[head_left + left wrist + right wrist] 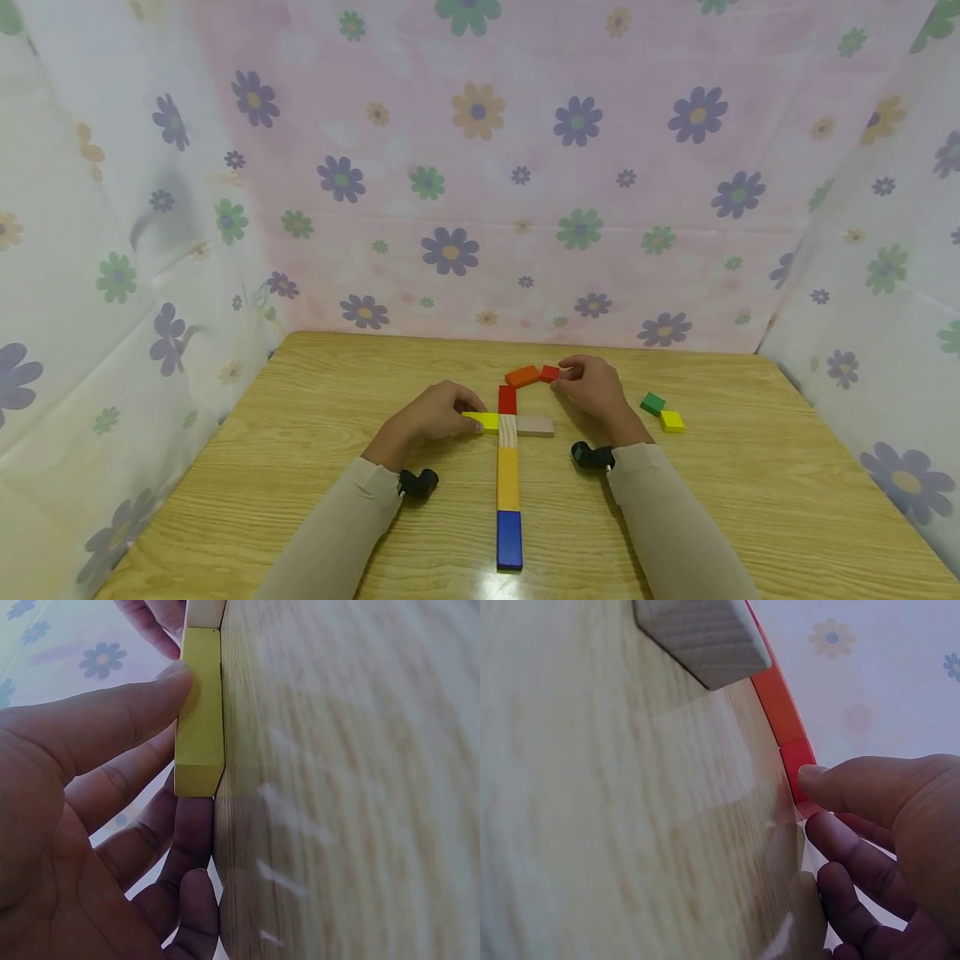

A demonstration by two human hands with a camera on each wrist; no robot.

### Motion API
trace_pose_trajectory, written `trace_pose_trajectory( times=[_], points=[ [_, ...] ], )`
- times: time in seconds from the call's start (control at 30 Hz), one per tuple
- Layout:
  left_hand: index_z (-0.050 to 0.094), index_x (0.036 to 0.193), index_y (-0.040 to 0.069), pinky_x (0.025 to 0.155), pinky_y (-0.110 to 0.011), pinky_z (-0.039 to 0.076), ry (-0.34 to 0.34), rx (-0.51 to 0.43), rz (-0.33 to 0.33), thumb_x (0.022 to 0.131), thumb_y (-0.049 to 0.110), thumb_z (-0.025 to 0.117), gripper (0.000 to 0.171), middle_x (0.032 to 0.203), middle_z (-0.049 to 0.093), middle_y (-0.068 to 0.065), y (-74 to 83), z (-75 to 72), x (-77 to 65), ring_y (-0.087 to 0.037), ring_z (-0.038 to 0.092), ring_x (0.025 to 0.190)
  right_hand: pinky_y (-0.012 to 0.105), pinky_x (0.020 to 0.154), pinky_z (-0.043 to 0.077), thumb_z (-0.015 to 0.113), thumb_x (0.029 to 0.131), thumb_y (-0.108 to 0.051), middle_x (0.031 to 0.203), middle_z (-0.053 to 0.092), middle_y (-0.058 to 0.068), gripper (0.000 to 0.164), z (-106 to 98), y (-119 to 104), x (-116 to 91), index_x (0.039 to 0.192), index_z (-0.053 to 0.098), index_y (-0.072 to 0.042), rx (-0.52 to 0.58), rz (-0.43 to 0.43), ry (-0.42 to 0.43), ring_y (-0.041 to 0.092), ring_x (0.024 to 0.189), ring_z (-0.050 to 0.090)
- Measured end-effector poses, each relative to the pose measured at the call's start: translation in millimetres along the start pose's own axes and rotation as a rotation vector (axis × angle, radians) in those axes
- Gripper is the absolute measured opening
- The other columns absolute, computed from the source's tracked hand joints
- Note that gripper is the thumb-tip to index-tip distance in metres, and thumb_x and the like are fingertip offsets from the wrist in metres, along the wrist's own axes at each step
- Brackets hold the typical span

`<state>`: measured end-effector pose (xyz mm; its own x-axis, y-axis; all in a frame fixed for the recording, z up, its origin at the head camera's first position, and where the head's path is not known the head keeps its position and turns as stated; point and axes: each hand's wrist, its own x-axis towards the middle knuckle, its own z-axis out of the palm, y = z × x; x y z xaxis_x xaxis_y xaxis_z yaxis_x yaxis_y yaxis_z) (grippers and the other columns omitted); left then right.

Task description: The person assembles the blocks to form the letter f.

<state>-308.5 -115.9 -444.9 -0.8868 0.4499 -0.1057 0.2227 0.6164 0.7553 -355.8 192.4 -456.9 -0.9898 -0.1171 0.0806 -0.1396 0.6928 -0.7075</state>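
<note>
A yellow block point(489, 422) lies on the table against a light striped wooden block point(507, 431). My left hand point(438, 411) pinches its outer end, thumb on one side and fingers on the other. Farther back, my right hand point(596, 387) holds a small red block point(550, 373) between thumb and fingertips. The red block's other end meets an orange block point(522, 377), which slants down to a second red block point(507, 400) heading a straight column. Opposite the yellow block, a greyish wooden block point(535, 427) extends to the right.
Nearer me, the column continues with an amber block point(508, 479) and a blue block point(509, 540). To the right of my right hand lie a small green block point(652, 404) and a small yellow block point(672, 421). A flowered curtain point(517, 275) stands behind the wooden table point(300, 508).
</note>
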Motion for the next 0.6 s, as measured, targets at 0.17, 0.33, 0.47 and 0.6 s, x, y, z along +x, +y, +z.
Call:
trace_pose_trajectory(
  times=[0.17, 0.33, 0.47, 0.6],
  points=[
    [0.078, 0.108, 0.019, 0.08, -0.032, 0.054, -0.001, -0.003, 0.004, 0.093, 0.017, 0.079, 0.015, 0.106, 0.073, 0.004, 0.4, 0.3, 0.2, -0.015, 0.063, 0.094, 0.048, 0.093, 0.057, 0.077, 0.094, -0.024, 0.109, 0.073, 0.011, 0.042, -0.6, -0.2, -0.6, 0.131, 0.068, -0.006, 0.012, 0.008, -0.001, 0.026, 0.097, 0.067],
    [0.078, 0.108, 0.02, 0.081, -0.032, 0.054, -0.002, 0.004, -0.002, 0.093, 0.019, 0.079, 0.015, 0.105, 0.073, 0.004, -1.0, 1.1, 1.0, -0.015, 0.063, 0.094, 0.047, 0.092, 0.057, 0.077, 0.094, -0.024, 0.108, 0.074, 0.011, 0.043, -0.4, 0.4, 0.5, 0.131, 0.068, -0.005, 0.023, -0.001, -0.008, 0.025, 0.095, 0.068],
    [0.078, 0.108, 0.02, 0.079, -0.032, 0.054, -0.004, 0.003, 0.002, 0.093, 0.019, 0.08, 0.015, 0.105, 0.073, 0.005, -1.7, 1.0, 1.4, -0.015, 0.063, 0.094, 0.048, 0.094, 0.056, 0.077, 0.094, -0.024, 0.109, 0.074, 0.01, 0.043, -1.7, 0.8, 0.0, 0.132, 0.067, -0.006, 0.024, 0.003, -0.006, 0.025, 0.097, 0.068],
    [0.078, 0.108, 0.02, 0.079, -0.032, 0.054, -0.004, -0.003, 0.002, 0.093, 0.019, 0.08, 0.015, 0.105, 0.073, 0.005, -2.5, 0.6, 1.5, -0.016, 0.063, 0.094, 0.049, 0.095, 0.055, 0.076, 0.095, -0.025, 0.109, 0.075, 0.01, 0.043, -4.1, 0.7, -0.7, 0.133, 0.067, -0.008, 0.003, 0.005, -0.002, 0.026, 0.098, 0.068]
  ],
)
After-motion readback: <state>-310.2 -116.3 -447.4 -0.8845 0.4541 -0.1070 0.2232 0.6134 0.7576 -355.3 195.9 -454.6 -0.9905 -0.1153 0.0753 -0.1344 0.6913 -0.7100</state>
